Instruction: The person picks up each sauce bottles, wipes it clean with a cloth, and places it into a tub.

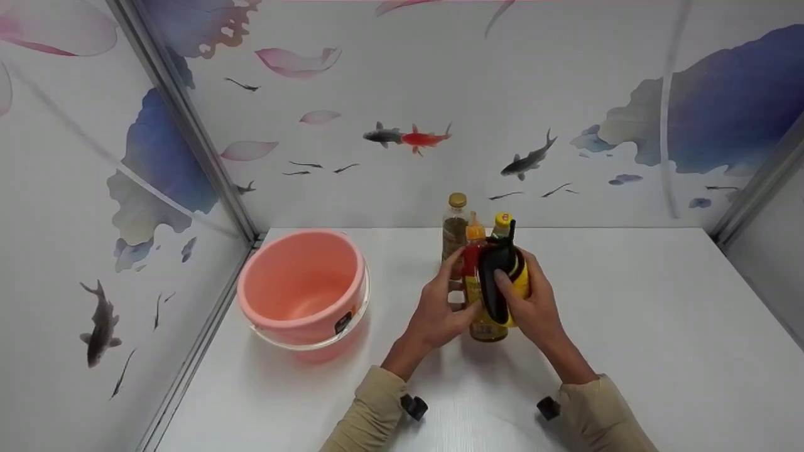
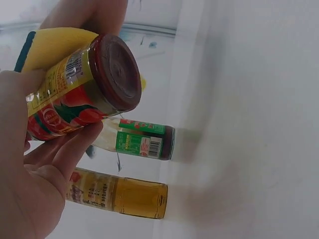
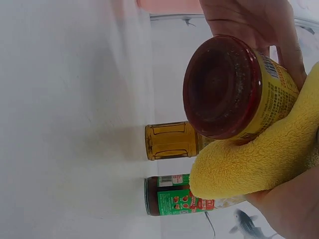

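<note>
My left hand (image 1: 440, 314) grips a sauce bottle (image 2: 62, 99) with an orange nozzle cap and a red and yellow label. Held up off the table, the bottle shows its dark red base in both wrist views. My right hand (image 1: 537, 311) holds a yellow and black cloth (image 3: 254, 164) against the bottle's side, the yellow face towards it. Behind my hands stand two bottles: a gold-capped one with amber contents (image 2: 142, 199) on the left, and a yellow-capped one with a green label (image 3: 174, 196) on the right. My hands partly hide both in the head view.
A pink bucket (image 1: 295, 329) with a white handle stands on the left of the white table (image 1: 628, 351). Printed wall panels (image 1: 477, 81) rise along the table's back and sides. Small black devices (image 1: 414, 408) sit at both cuffs.
</note>
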Demonstrator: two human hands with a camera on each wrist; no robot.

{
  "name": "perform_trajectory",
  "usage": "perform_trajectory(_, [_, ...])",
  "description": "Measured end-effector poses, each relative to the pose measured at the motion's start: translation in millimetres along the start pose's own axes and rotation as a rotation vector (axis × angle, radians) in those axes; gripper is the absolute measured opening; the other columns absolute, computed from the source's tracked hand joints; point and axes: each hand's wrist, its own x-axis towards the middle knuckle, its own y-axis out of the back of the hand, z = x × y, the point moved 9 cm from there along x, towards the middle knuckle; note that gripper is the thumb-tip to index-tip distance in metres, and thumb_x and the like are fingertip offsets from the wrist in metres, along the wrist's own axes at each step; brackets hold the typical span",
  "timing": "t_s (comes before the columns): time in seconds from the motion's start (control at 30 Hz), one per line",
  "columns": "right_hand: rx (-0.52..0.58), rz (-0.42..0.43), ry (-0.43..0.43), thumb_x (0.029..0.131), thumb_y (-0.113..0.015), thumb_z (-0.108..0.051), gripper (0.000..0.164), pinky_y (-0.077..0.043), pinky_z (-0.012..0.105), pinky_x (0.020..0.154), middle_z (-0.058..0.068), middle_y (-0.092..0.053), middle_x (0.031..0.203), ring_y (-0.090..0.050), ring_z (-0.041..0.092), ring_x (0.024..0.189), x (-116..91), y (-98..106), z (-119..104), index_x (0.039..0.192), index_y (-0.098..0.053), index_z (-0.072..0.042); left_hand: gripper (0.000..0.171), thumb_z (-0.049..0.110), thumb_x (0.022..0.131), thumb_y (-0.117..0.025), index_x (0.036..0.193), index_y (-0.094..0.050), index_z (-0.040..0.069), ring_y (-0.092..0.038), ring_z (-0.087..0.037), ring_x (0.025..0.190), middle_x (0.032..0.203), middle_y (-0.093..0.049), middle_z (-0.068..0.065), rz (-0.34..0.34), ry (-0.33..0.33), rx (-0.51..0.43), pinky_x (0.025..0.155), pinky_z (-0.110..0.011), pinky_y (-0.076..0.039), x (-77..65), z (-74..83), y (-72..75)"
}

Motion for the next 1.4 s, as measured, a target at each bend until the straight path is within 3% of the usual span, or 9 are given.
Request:
perform_trajectory(0.23, [-0.026,-0.029,-0.017,0.106,-0.073,-0.025,0.050,-0.062,0.025,0.089,-0.004,-0.069,0.128,-0.067,0.024,0.103,-3,-7,3,0.152,-0.056,-0.031,0.092,0.027,0.097,-0.082,0.169,-0.027,0.041,-0.075,-0.012,0.109,0.139,-0.068,0.000,0.104,0.041,-0.054,0.078,-0.026,-0.066,1.7,-1.9,17.2])
perform_trajectory(0.47, [-0.042,-0.050,0.010,0.106,-0.073,-0.023,0.049,-0.062,0.026,0.089,0.001,-0.069,0.126,-0.068,0.022,0.103,-5,-13,1,0.152,-0.056,-0.026,0.085,0.025,0.098,-0.080,0.168,-0.032,0.033,-0.077,-0.018,0.109,0.146,-0.068,-0.005,0.161,0.068,-0.143,0.082,-0.034,-0.068,3.0,-2.6,28.1])
perform_trajectory(0.6, [-0.055,-0.019,0.033,0.106,-0.072,-0.021,0.049,-0.060,0.023,0.091,0.004,-0.069,0.131,-0.067,0.020,0.104,-6,-9,-2,0.152,-0.057,-0.023,0.080,0.031,0.098,-0.079,0.165,-0.034,0.031,-0.077,-0.018,0.112,0.149,-0.067,-0.002,0.115,0.098,-0.158,0.085,-0.035,-0.068,3.2,-2.9,24.2])
perform_trajectory(0.8, [-0.061,0.043,0.073,0.108,-0.068,-0.016,0.046,-0.061,0.021,0.087,0.008,-0.069,0.132,-0.067,0.017,0.101,-5,1,-7,0.153,-0.057,-0.018,0.080,0.038,0.100,-0.078,0.165,-0.032,0.034,-0.074,-0.018,0.118,0.148,-0.065,-0.002,-0.019,0.106,-0.146,0.088,-0.034,-0.067,2.1,-1.6,9.3])
perform_trajectory(1.07, [-0.030,0.094,0.043,0.109,-0.067,-0.017,0.047,-0.061,0.022,0.086,0.003,-0.068,0.132,-0.068,0.021,0.103,-2,11,-5,0.155,-0.055,-0.021,0.080,0.039,0.100,-0.077,0.165,-0.032,0.045,-0.065,-0.015,0.127,0.157,-0.051,0.003,-0.170,0.125,-0.118,0.089,-0.029,-0.065,-3.1,-2.0,-9.6])
perform_trajectory(1.4, [-0.017,0.095,0.046,0.110,-0.064,-0.018,0.048,-0.061,0.022,0.089,0.004,-0.067,0.135,-0.068,0.020,0.106,-2,13,-6,0.157,-0.053,-0.021,0.091,0.040,0.097,-0.082,0.166,-0.024,0.056,-0.068,-0.011,0.117,0.150,-0.055,0.006,-0.182,0.167,-0.124,0.092,-0.028,-0.064,-4.5,-5.3,-17.0])
